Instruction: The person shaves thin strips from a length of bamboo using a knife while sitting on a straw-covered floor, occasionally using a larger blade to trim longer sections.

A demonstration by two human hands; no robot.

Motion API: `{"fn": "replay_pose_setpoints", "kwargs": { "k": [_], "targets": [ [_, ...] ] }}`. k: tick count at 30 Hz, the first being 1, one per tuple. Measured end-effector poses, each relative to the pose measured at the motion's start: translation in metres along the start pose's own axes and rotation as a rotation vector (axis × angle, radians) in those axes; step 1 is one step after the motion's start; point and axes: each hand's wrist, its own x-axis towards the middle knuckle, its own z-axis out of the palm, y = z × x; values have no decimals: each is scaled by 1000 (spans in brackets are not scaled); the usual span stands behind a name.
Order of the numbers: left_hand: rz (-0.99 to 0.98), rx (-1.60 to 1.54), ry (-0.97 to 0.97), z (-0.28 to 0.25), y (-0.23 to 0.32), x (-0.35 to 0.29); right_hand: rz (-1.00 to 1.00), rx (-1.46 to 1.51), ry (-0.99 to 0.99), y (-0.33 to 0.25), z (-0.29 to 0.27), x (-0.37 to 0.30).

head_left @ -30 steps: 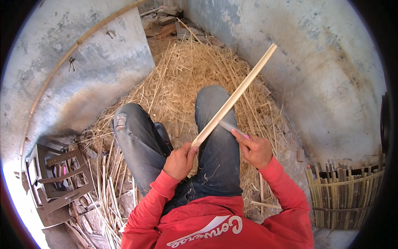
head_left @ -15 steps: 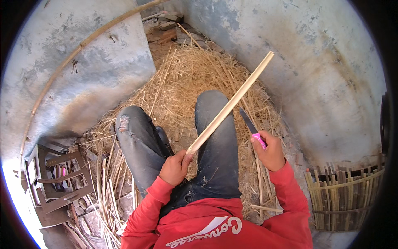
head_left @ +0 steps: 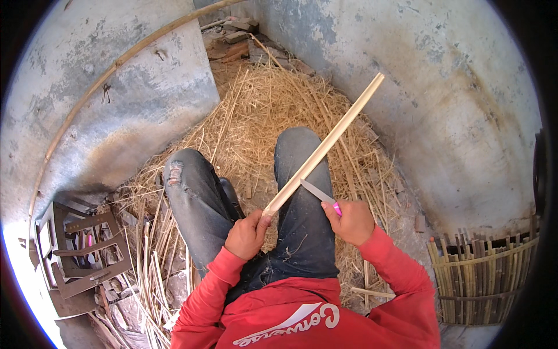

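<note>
Over the lap, left hand (head_left: 247, 234) clenches a bamboo strip (head_left: 323, 150), right hand (head_left: 350, 221) grips a knife (head_left: 317, 191) whose blade could slip toward fingers.

A pale, smooth wooden stick (head_left: 325, 148), matt and freshly peeled in look, is gripped by the left hand (head_left: 249, 234). The right hand (head_left: 351, 222) holds a knife (head_left: 318, 192) with a dull grey metal blade and a glossy pink plastic handle. Dry, rough straw (head_left: 261, 116) covers the ground. The walls (head_left: 453, 93) are rough, stained grey concrete. At far right stands a woven basket (head_left: 482, 273) of split bamboo strips. Faded denim covers the legs (head_left: 302, 174); the sleeves are red matt cloth.
</note>
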Motion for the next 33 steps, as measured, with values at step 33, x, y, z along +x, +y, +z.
{"fn": "replay_pose_setpoints", "kwargs": {
  "k": [33],
  "targets": [
    [-118, 123, -9, -29, -3, -51, 79, -50, 156, 63, -2, 42]
  ]
}}
